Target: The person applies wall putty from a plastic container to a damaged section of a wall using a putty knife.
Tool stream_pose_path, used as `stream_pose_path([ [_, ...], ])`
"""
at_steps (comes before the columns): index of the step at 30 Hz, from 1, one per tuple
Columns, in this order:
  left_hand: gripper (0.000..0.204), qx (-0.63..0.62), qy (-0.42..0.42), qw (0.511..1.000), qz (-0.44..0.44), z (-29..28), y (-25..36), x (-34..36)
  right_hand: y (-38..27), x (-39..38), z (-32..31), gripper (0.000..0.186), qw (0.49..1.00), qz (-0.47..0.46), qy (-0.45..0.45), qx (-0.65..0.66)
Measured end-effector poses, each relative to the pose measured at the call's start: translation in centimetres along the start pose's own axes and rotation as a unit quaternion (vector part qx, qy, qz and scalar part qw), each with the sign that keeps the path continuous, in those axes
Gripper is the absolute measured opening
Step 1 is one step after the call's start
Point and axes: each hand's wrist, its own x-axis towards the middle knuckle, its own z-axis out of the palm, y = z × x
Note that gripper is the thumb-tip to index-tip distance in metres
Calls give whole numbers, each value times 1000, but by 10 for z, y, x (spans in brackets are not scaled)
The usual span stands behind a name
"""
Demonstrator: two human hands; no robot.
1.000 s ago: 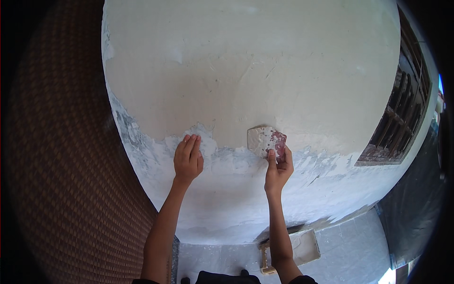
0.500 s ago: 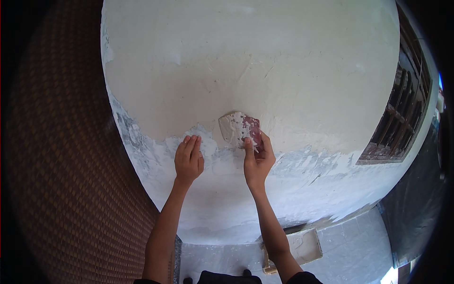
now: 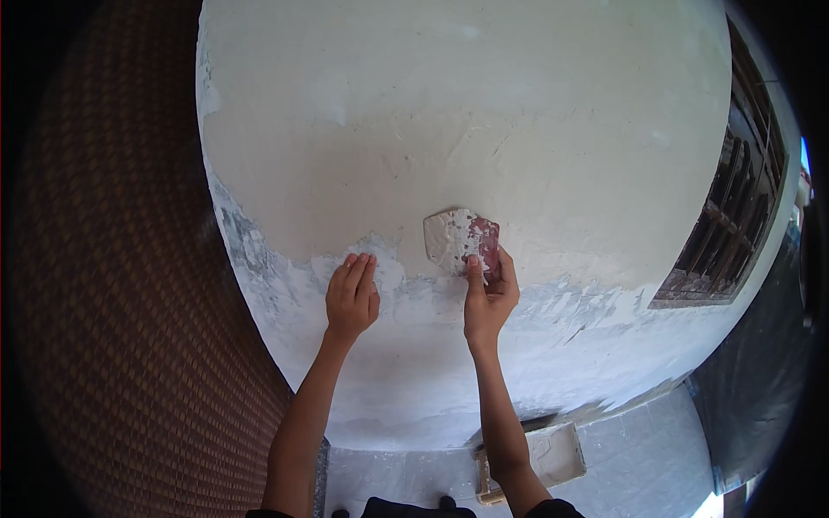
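Note:
My right hand (image 3: 490,302) grips a dark red putty spreader (image 3: 485,235), thumb on the side that faces me. Off-white putty coats much of its blade, which lies at or close to the wall (image 3: 363,164). To the left, my left hand (image 3: 351,298) rests against the wall with its fingers stretched out and holds nothing. Smooth cream putty covers the upper wall. Below a ragged edge at hand height, the surface is whiter, with grey-blue patches and streaks.
A shallow tray (image 3: 557,455) with putty stands on the grey floor (image 3: 639,440), partly behind my right forearm. A brown woven-patterned surface (image 3: 129,302) borders the wall at left. Rightward are a dark barred window (image 3: 721,207) and a dark sheet (image 3: 747,371).
My right hand and the spreader have shifted slightly right along the wall. My left hand stays at about the same spot on it. The whole view has moved a little.

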Motion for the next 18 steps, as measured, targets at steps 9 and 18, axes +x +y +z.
stream_pose_path([
  [9, 39, -26, 13, 1000, -3, -7, -2, 2, -17, -11, -49, 31, 993, 4, 120, 14],
  [18, 45, -98, -94, 988, -70, -28, 13, 15, -59, -104, -70, 31, 979, 72, 183, -61],
])
